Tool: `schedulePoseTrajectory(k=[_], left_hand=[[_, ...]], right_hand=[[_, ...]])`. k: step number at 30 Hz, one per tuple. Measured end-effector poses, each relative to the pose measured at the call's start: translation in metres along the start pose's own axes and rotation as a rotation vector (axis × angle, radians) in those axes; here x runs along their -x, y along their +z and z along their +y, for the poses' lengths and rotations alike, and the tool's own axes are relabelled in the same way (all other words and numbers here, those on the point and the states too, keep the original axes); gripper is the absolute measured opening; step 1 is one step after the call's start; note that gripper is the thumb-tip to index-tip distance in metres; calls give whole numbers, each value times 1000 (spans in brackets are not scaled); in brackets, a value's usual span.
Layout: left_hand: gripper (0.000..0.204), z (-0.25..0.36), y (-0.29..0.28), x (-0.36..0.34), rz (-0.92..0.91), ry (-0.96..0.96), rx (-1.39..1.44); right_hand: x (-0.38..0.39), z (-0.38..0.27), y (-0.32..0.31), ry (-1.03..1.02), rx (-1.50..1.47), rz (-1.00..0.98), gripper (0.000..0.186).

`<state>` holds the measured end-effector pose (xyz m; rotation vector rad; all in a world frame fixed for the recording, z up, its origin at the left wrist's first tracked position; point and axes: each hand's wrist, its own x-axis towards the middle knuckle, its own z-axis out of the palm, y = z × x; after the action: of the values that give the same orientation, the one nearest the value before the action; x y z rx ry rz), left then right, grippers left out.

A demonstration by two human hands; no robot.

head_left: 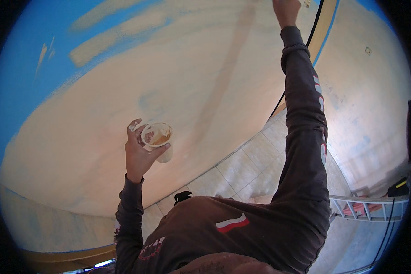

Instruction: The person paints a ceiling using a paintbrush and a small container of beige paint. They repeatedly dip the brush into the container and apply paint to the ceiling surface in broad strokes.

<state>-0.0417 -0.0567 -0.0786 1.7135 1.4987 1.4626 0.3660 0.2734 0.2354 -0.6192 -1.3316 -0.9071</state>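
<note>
"Cup (165, 156): which hand is nearer?"
"Left hand (139, 156), fingers curled around it, base toward five o'clock."
"And from the right hand (287, 11)?"
"Half past seven. Those fingers are cropped; can't tell."

Tiled floor (235, 171), metal ladder (366, 211), pale wall (374, 100)

The person wears a long-sleeved top (192, 217) of dark grey-brown cloth. Directly below the grip of the left hand (140, 158), the left sleeve (129, 208) finishes in a plain dark cuff (133, 184). To the right of this grip, the right sleeve (303, 114) bears a large white marking (322, 93) with red edges. Lower than the grip, on the chest, there is a slanted white-and-red emblem (233, 223). A whitish smear (132, 128) covers part of one finger at the grip.
</note>
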Motion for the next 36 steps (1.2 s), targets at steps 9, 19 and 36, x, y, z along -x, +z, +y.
schedulePoseTrajectory(k=[9,19,36], left_hand=[[98,0,2,0,7,-33,100],[97,20,-3,-2,-5,-25,84],[97,7,1,-1,25,18,32]], right_hand=[[16,-121,27,49,-123,-82,30],[-11,-262,12,-237,-333,35,21],[-4,13,-31,96,20,0,28]])
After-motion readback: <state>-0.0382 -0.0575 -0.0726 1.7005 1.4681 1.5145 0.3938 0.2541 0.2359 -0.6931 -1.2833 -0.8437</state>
